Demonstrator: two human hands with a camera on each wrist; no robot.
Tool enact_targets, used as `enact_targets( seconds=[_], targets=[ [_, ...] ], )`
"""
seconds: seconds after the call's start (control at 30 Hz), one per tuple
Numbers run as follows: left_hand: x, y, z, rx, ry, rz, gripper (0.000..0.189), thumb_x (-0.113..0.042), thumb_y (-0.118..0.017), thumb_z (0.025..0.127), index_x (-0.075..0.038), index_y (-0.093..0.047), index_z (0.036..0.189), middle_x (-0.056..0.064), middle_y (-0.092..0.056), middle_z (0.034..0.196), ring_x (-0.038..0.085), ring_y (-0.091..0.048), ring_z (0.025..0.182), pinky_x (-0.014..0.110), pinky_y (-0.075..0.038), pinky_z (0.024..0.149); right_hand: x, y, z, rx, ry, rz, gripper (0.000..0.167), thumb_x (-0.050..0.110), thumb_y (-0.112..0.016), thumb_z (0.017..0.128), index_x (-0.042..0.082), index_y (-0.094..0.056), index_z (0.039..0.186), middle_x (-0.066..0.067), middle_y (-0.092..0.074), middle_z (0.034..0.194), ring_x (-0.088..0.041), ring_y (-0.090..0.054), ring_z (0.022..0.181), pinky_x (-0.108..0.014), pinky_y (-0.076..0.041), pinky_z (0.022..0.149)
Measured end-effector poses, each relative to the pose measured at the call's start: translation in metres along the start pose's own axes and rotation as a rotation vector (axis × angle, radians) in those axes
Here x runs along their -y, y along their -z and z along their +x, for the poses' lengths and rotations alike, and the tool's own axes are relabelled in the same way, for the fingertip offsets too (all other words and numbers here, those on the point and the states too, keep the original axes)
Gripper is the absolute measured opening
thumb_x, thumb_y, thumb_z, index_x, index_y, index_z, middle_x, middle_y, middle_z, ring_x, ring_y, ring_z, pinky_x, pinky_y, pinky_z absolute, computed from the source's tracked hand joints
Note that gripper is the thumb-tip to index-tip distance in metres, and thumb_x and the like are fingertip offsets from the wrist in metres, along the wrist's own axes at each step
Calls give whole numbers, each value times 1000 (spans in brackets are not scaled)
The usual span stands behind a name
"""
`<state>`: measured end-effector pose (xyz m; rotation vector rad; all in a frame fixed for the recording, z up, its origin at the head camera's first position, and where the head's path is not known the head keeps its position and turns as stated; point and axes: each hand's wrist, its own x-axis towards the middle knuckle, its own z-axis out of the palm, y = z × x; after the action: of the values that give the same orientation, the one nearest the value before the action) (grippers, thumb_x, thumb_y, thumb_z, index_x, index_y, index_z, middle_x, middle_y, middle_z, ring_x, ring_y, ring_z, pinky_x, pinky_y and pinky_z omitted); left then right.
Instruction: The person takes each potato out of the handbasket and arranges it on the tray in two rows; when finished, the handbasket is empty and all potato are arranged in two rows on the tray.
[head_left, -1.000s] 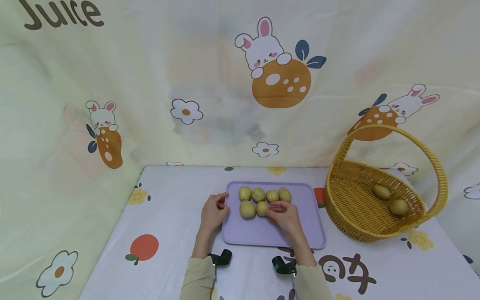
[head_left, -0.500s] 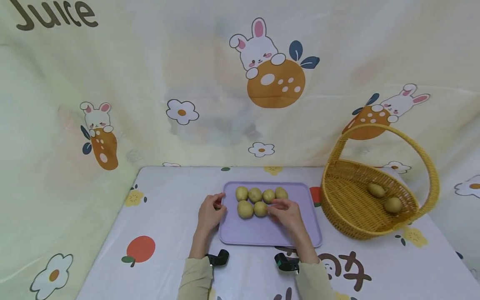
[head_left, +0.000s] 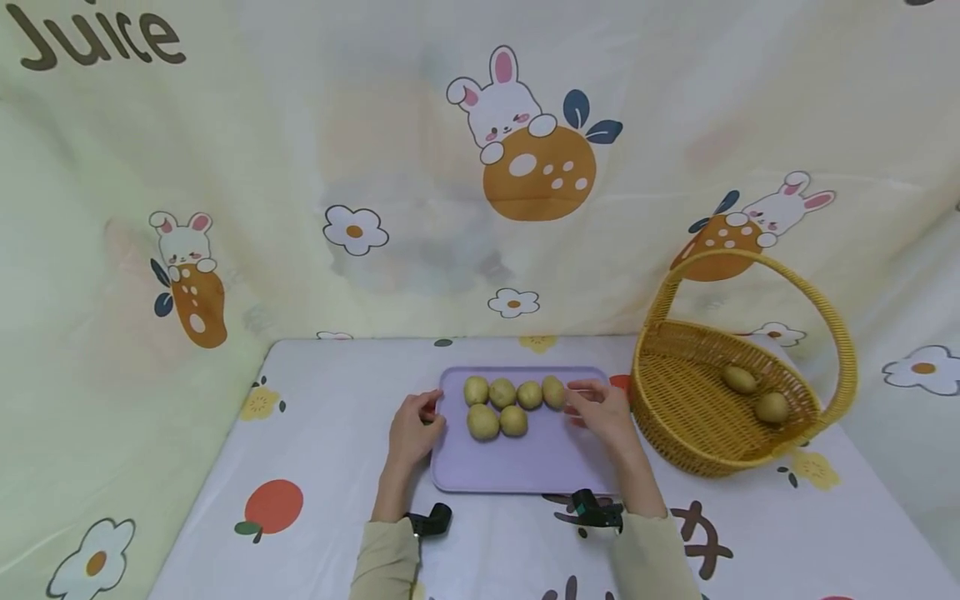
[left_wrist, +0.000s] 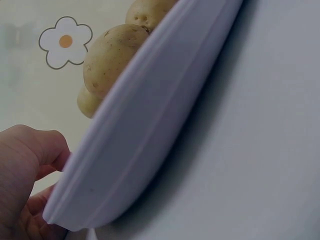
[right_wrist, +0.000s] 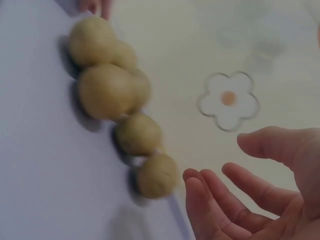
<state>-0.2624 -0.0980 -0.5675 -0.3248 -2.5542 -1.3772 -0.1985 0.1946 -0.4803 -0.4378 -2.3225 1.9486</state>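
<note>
A lilac tray [head_left: 502, 471] lies on the table with potatoes in two rows, several in the back row and two in front. The larger front potato [head_left: 483, 422] sits beside a smaller potato [head_left: 513, 421]. My left hand [head_left: 412, 432] holds the tray's left edge, its bent fingers at the rim in the left wrist view. Fingers and thumb apart, my right hand [head_left: 609, 421] is at the right end of the back row, fingertips close to the rightmost potato [head_left: 553, 392]. Nothing lies between its fingers in the right wrist view.
A yellow wicker basket [head_left: 678, 437] with a tall arched handle stands right of the tray, close to my right hand. Two potatoes lie inside it, one oval [head_left: 739, 379] and one rounder [head_left: 772, 407]. A printed curtain [head_left: 420, 275] hangs behind the table.
My right hand has left the smaller front potato and moved right and slightly back, to the back row's end. My left hand stays at the tray edge. The whole view has shifted a little.
</note>
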Motion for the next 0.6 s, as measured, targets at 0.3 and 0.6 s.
enact_targets(
  seconds=[0.3,0.6],
  targets=[
    [1,2,-3,-1,-4,-2,42,-3,-65,74,-3,-71,116,8,-62,90,18,-62,76,36,-48,75,18,57,7,-83,-19,-1,42,17,-63,95,-11,-56,126,3,-67,87,-6,-66,73,-24,-56,67],
    [2,1,-1,2,-17,9,41,-3,-65,74,-3,-71,115,7,-60,89,18,-61,75,36,-47,75,8,121,24,-166,-69,-110,50,26,-58,97,-9,-51,132,-1,-59,102,1,-59,75,-20,-53,69]
  ],
)
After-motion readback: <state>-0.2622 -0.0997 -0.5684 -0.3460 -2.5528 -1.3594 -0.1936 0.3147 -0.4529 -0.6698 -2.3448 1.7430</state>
